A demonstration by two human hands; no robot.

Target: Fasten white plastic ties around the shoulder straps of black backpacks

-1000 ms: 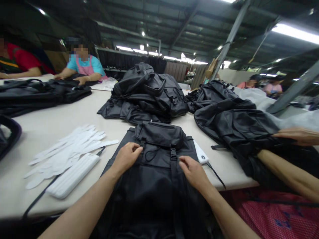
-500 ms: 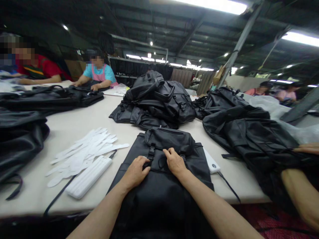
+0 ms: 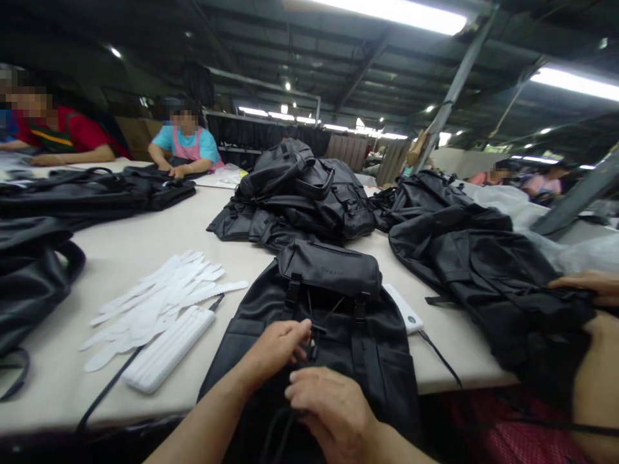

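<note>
In front of me a black backpack lies on the table, its top flap toward the far side and two buckled straps hanging from the flap. Thin drawstring cords run out from beneath the flap and meet near the middle. There my left hand is closed, thumb and fingers pinching the drawstring by a small dark fastener. Closer to me, my right hand is closed on the drawstring's lower end; a loop of cord hangs beside its fingertips. My fingers partly hide the cord.
White strips lie left, beside a long white power bank-like block. Another white device with a cable sits right. Black bags pile up ahead and left. A co-worker's arms handle a black bag at right.
My hands have left the flap's front edge and come nearer to me, taking the drawstring. The flap now lies further over, and the cords are drawn out toward me.
</note>
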